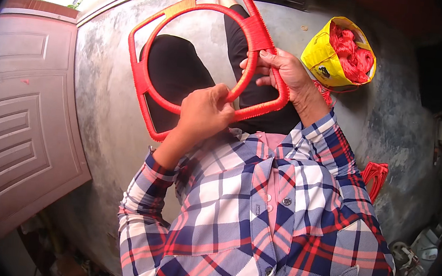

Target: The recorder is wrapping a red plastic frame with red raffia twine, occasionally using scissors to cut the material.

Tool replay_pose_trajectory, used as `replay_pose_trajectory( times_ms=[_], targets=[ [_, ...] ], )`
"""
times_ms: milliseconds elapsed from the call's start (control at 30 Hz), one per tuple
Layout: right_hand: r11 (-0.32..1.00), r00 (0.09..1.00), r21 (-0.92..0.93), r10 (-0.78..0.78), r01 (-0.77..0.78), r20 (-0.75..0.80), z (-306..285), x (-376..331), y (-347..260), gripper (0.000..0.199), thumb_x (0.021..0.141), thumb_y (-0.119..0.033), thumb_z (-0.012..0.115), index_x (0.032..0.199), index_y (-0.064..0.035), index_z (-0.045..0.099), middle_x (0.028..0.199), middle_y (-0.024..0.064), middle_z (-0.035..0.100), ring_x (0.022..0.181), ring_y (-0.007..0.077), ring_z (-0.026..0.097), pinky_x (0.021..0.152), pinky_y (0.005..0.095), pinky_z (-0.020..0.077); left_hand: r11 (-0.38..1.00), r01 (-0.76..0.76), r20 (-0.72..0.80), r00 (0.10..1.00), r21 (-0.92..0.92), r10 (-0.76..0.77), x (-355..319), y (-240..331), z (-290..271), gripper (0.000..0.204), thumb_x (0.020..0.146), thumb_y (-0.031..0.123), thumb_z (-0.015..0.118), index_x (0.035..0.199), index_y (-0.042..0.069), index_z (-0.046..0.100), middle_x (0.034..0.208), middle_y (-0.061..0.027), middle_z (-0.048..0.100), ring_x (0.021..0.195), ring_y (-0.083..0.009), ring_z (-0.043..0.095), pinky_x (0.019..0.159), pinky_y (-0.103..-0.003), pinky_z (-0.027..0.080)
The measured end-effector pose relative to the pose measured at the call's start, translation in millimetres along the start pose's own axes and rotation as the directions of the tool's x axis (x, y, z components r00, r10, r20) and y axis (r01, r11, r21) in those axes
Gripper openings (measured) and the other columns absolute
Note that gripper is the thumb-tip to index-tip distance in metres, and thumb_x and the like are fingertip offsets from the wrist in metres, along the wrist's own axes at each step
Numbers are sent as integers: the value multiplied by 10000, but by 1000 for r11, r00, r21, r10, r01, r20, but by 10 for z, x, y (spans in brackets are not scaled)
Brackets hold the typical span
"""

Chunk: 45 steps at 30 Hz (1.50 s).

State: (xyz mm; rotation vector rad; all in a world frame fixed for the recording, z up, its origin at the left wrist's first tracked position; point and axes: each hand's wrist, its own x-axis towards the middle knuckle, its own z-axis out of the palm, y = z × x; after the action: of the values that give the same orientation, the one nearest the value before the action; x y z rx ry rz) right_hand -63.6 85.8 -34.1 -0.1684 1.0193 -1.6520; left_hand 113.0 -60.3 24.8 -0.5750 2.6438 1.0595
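A red frame (261, 33) wrapped in cord, a ring set inside a rounded square, rests tilted over my lap. Wide wound bands join ring and square at the sides, and the far band looks more orange. My left hand (205, 110) is closed on the near edge of the frame, its fingertips mostly hidden from view. At the right side my right hand (286, 73) grips the frame just below the wide band, thumb on top and fingers curled through the gap. Whether a loose cord end lies between the fingers cannot be made out.
On the grey floor (114, 73) to the far right stands a yellow bag (316, 53) full of red cord (350, 50). Another red bundle (374, 178) lies by my right elbow. A panelled door (33, 80) is at left, and a machine-like object (418, 261) at lower right.
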Motion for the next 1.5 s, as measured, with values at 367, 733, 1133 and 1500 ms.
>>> replay_pose_trajectory(
  times_ms=[367,733,1133,1500],
  targets=[
    [1000,999,-29,11,-12,-32,44,-30,13,269,990,-250,484,1168,-56,540,1060,138,686,914,199,695,638,260,557,953,31,350,933,-301,80,73,-223,-117,318,775,177,621,1019,-22,576,842,-79,625,777,-169,601,738,-297,473],
    [1000,1000,-9,21,-21,-15,-29,-55,103,312,998,-235,471,1234,-35,514,1084,169,671,935,223,695,644,255,577,844,328,625,780,-425,11,242,-290,-40,206,746,70,588,938,-3,604,875,-34,609,810,-112,565,774,-241,459],
    [997,998,59,54,-55,20,-3,-36,74,263,980,-222,493,1188,-67,538,1066,147,684,922,208,690,660,289,561,743,317,613,775,-590,156,199,-278,-182,283,796,-25,616,1077,-14,590,947,-41,641,862,-132,613,820,-270,495],
    [941,956,170,-291,294,-44,-247,-400,-137,305,960,-288,535,1172,-72,579,1045,136,683,944,203,685,637,245,542,915,-332,-415,884,-229,217,148,-53,-134,339,791,14,653,1114,-45,570,1088,-146,605,1010,-236,601,899,-349,467]
  ],
)
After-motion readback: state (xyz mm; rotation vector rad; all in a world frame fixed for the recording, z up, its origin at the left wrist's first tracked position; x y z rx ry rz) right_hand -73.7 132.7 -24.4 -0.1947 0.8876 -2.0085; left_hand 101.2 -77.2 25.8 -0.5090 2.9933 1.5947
